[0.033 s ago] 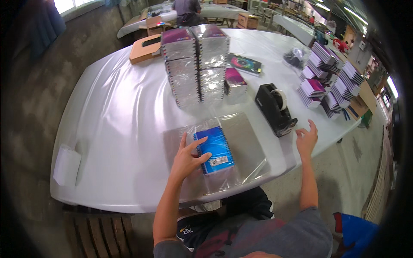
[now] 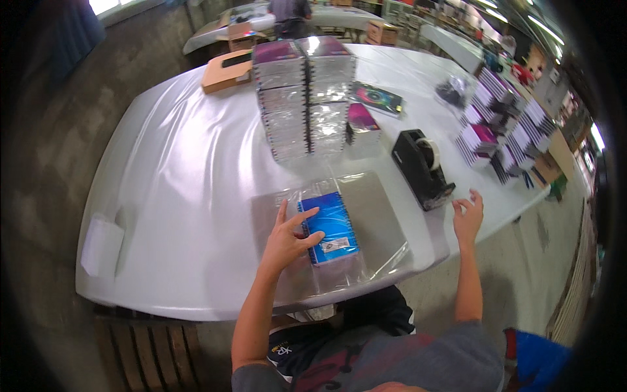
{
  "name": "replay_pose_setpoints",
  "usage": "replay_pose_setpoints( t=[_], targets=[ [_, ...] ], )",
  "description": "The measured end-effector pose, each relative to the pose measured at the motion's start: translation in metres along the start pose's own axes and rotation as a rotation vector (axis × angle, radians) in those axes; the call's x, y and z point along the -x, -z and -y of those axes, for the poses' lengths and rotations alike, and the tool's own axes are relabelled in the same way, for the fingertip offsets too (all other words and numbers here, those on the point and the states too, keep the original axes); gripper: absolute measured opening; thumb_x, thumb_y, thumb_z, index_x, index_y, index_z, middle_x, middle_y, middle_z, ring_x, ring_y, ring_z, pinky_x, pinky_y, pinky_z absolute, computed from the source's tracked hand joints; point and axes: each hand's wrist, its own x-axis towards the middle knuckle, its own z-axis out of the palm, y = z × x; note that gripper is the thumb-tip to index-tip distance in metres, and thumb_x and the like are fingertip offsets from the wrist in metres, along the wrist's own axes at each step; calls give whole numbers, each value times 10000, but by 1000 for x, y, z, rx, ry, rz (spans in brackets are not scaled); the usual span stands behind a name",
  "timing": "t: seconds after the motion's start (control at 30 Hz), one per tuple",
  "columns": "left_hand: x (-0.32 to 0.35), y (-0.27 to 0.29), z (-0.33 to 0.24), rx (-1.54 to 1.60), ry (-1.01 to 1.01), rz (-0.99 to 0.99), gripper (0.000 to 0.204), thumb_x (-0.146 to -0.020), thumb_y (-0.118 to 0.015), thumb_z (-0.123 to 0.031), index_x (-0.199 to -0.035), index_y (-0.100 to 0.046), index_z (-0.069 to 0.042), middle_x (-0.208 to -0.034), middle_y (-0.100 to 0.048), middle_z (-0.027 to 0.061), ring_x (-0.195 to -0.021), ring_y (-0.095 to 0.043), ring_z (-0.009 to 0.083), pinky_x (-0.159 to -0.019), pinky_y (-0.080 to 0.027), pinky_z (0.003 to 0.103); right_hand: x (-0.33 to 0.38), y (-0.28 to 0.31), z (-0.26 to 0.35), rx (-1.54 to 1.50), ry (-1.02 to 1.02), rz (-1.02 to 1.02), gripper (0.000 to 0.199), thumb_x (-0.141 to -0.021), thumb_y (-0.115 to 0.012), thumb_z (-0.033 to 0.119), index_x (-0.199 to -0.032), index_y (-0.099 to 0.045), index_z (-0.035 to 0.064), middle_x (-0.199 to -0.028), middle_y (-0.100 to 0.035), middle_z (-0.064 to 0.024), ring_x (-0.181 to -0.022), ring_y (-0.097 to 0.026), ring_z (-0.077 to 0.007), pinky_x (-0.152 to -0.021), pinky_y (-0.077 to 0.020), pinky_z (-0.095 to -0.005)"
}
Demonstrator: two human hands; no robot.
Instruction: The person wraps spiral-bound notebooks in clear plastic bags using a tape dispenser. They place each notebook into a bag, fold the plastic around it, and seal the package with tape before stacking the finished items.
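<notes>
A blue spiral-bound notebook (image 2: pixel 334 225) with a white label lies inside clear plastic film (image 2: pixel 336 279) on a grey sheet (image 2: pixel 379 215). My left hand (image 2: pixel 290 236) rests on the notebook's left side, its fingers spread and touching the cover. Off to the right, my right hand (image 2: pixel 467 219) is raised near the front end of a black tape dispenser (image 2: pixel 421 173). Its thumb and index finger come together in a pinch while the other fingers stand up. Whatever lies between those fingertips is too small to make out.
Tall stacks of wrapped notebooks (image 2: pixel 284 104) stand beyond the sheet, with a shorter stack (image 2: pixel 362 124) beside them. More stacked notebooks (image 2: pixel 480 140) are at the right edge. A cardboard box (image 2: pixel 225 72) sits far left, a white block (image 2: pixel 102 245) near left. A person (image 2: pixel 289 16) is in the background.
The whole view has shifted slightly. My right hand has come a little nearer to me relative to the tape dispenser; my left hand keeps its place on the notebook.
</notes>
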Motion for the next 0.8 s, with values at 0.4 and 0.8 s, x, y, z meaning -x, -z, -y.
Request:
replay_pose_setpoints(
  t=[0.4, 0.8],
  targets=[
    [-2, -2, 6, -119, -15, -18, 606, -695, -778, -359, -1263, -578, -296, -1518, -131, 241, -967, -635, 262, -832, -536, 361, -38, -15, 244, -937, 234, 1350, 862, -769, -704, 89, -1479, -217, 126, -714, -654, -94, -642, -604, -119, -625, -464, -251],
    [-1, 1, 11, -141, -28, 28, 638, -715, -769, -363, -1304, -534, -284, -1511, -111, 264, -995, -615, 282, -884, -515, 379, -32, -37, 286, -198, 592, 1109, 984, -657, -804, 382, -1435, -253, 135, -915, -652, -230, -893, -643, -386, -750, -511, -454]
  ],
)
